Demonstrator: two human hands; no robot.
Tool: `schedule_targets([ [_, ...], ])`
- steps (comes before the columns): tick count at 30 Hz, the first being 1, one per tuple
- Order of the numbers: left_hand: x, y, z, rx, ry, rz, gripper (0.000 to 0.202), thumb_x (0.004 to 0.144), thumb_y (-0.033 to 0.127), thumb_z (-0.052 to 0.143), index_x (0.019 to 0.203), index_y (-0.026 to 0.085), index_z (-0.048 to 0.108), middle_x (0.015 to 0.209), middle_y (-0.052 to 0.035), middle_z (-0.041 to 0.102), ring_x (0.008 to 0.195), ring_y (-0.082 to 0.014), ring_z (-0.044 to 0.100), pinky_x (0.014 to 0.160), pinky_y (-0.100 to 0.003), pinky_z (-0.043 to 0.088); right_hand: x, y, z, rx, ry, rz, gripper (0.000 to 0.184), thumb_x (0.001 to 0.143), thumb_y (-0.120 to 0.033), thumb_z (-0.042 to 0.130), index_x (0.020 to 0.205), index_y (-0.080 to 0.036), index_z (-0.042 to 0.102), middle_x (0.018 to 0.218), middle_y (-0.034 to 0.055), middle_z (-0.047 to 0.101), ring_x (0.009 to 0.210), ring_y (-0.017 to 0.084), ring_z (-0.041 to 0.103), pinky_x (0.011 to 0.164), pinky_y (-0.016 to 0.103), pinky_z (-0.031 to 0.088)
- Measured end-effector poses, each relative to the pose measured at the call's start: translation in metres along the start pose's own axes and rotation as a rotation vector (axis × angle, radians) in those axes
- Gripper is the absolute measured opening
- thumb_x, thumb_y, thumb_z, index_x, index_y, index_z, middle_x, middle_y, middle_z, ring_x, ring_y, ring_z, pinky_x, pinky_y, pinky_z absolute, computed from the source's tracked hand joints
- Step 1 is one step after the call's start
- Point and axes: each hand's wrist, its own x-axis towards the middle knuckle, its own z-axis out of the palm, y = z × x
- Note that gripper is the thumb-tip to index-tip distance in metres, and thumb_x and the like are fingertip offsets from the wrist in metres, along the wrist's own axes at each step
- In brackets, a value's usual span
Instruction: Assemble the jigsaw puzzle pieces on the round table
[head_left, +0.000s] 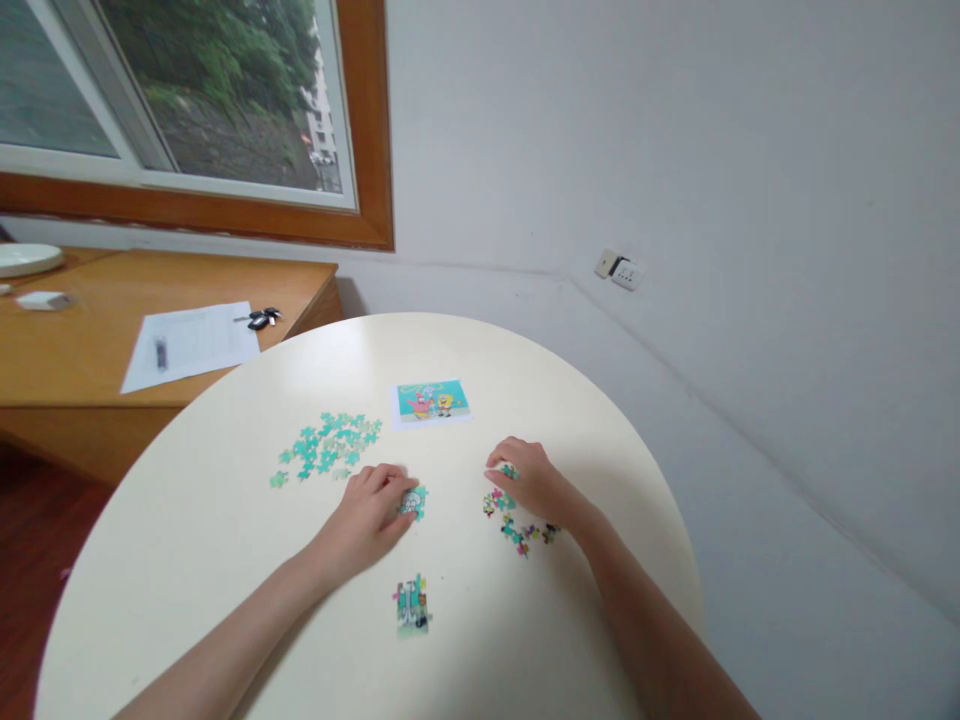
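Observation:
My left hand (pixel 375 502) rests on the table with its thumb and index finger around a small joined block of jigsaw puzzle pieces (pixel 412 503), which shows a pale face on teal. To the right, my right hand (pixel 529 475) is over a loose cluster of colourful puzzle pieces (pixel 519 535). Its thumb and index finger are curved and slightly apart, and a teal puzzle piece (pixel 511 470) shows in the gap between them. Nearer to me lies another joined puzzle section (pixel 412 606), with grey and teal shapes. My other right fingers are partly hidden.
A pile of mostly teal puzzle pieces (pixel 330 443) lies on the left of the round white table (pixel 525 650). The reference picture (pixel 433 402) is at the back. On a wooden desk (pixel 187 275) are a printed sheet (pixel 195 340) and keys (pixel 262 318). A wall borders the right.

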Motion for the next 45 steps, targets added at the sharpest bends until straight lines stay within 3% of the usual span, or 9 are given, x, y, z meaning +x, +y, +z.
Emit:
schedule_targets([
  [5,0.0,0.001,-0.001,0.003,-0.021,-0.009,0.031,0.08,0.026,0.052,0.108,0.02,0.06,0.108,-0.0107,0.057,0.098,-0.0252,0.051,0.086,-0.043,0.042,-0.008,0.003,-0.012,0.03,-0.1,-0.113,0.021,0.069,-0.03,0.074,0.082,-0.02,0.06,0.093,0.0031,0.061,0.094,0.019,0.056,0.092,0.038,0.032],
  [9,0.0,0.001,-0.001,-0.003,-0.026,-0.02,0.031,0.08,0.025,0.052,0.11,0.019,0.06,0.109,-0.0109,0.057,0.099,-0.0255,0.051,0.087,-0.044,0.041,-0.008,-0.001,-0.008,0.026,-0.142,-0.122,0.026,0.063,-0.032,0.078,0.079,-0.02,0.062,0.095,0.0029,0.059,0.095,0.019,0.055,0.092,0.038,0.032],
  [19,0.0,-0.001,0.0,-0.016,-0.005,-0.015,0.03,0.081,0.027,0.053,0.11,0.021,0.06,0.109,-0.0103,0.057,0.098,-0.025,0.051,0.087,-0.043,0.041,-0.005,-0.002,-0.002,0.038,-0.087,-0.113,0.018,0.07,-0.027,0.073,0.08,-0.019,0.061,0.092,0.0032,0.061,0.093,0.019,0.056,0.088,0.036,0.036],
  [26,-0.001,0.001,0.001,-0.063,-0.064,0.049,0.044,0.083,0.045,0.056,0.123,0.026,0.052,0.114,-0.0092,0.055,0.105,-0.025,0.048,0.09,-0.041,0.039,0.004,-0.003,0.019,0.005,0.0,-0.075,0.016,0.071,-0.024,0.072,0.081,-0.018,0.061,0.081,0.0026,0.062,0.081,0.018,0.058,0.081,0.033,0.038],
  [34,0.0,0.002,0.002,-0.065,-0.059,0.034,0.034,0.085,0.029,0.051,0.119,0.023,0.054,0.111,-0.0092,0.057,0.103,-0.0239,0.049,0.089,-0.04,0.038,0.006,-0.004,0.024,0.031,0.018,-0.147,0.016,0.074,-0.026,0.069,0.087,-0.018,0.062,0.081,0.0016,0.062,0.079,0.016,0.057,0.08,0.032,0.037],
  [39,0.0,0.004,0.0,-0.069,-0.049,0.032,0.033,0.084,0.027,0.051,0.116,0.023,0.055,0.11,-0.009,0.058,0.102,-0.0236,0.05,0.088,-0.04,0.039,0.005,-0.003,0.024,0.055,0.014,-0.15,0.016,0.075,-0.026,0.068,0.089,-0.019,0.063,0.083,0.002,0.063,0.081,0.016,0.058,0.081,0.033,0.039],
  [45,0.001,0.003,0.0,-0.075,-0.053,0.021,0.033,0.083,0.029,0.052,0.115,0.023,0.056,0.109,-0.0088,0.058,0.102,-0.024,0.05,0.088,-0.041,0.039,0.006,0.0,0.028,0.106,0.055,-0.138,0.031,0.072,-0.026,0.071,0.101,-0.019,0.062,0.088,0.0044,0.063,0.081,0.017,0.06,0.077,0.032,0.045],
])
